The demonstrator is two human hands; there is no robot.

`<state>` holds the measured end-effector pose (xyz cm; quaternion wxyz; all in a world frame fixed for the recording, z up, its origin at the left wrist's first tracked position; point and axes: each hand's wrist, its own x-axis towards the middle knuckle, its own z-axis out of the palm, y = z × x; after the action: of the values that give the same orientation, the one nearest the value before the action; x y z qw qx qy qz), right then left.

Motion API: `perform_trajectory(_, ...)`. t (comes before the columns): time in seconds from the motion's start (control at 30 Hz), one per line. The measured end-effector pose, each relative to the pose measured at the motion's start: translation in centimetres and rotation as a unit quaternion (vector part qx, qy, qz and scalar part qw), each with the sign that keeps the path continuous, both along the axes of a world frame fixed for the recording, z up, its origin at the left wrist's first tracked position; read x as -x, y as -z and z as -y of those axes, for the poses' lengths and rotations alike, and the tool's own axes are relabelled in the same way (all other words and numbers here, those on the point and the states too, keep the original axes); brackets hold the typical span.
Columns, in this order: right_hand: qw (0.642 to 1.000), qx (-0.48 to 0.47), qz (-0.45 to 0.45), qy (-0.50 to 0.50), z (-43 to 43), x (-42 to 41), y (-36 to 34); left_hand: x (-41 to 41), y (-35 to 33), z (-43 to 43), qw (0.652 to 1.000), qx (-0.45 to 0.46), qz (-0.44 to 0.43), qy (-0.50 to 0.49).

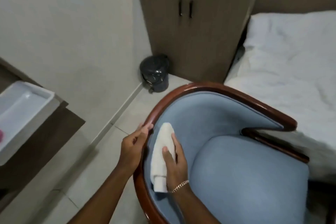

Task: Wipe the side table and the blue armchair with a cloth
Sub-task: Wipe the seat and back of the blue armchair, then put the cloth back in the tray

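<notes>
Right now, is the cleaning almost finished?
Hard to say. In hand: the right hand presses a folded white cloth against the blue armchair's inner padding while the left hand steadies its glossy wooden rim. Whether the brown side table got wiped isn't visible.

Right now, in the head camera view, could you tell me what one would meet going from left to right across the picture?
White tray on the side table → left hand on the armchair's wooden rim → white cloth under the right hand → blue seat cushion → bed.
</notes>
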<state>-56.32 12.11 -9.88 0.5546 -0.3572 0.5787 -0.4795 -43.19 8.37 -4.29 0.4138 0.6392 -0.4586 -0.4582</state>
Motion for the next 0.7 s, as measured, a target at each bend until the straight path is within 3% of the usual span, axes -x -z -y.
perform_trajectory(0.1,0.991,0.11,-0.04,-0.07,3.8,-4.7,-6.3,-4.0,-2.9,-0.2,0.959,-0.087,-0.27,-0.01)
perform_trajectory(0.2,0.964,0.208,-0.071,-0.15,6.9,-10.5,-10.3,-11.0,-4.9,0.2,0.93,-0.079,-0.356,-0.053)
perform_trajectory(0.3,0.947,0.232,-0.103,-0.199,10.5,-17.9,-12.7,-19.5,-6.6,1.5,0.921,-0.023,-0.374,-0.111)
perform_trajectory(0.37,0.963,0.11,-0.039,-0.244,13.3,-23.4,-14.1,-25.2,-7.2,2.2,0.909,0.018,-0.39,-0.144)
perform_trajectory(0.43,0.949,-0.015,0.09,-0.301,16.4,-28.8,-14.6,-30.1,-7.5,2.9,0.901,0.054,-0.395,-0.17)
perform_trajectory(0.47,0.939,-0.033,0.107,-0.324,17.8,-31.3,-14.6,-32.1,-7.5,3.4,0.901,0.061,-0.382,-0.194)
perform_trajectory(0.57,0.936,0.037,-0.046,-0.346,21.0,-38.8,-13.9,-36.6,-6.2,5.4,0.895,0.032,-0.297,-0.333)
perform_trajectory(0.7,0.89,0.138,-0.222,-0.374,23.5,-47.3,-11.9,-40.3,-3.9,8.5,0.867,-0.012,-0.181,-0.464)
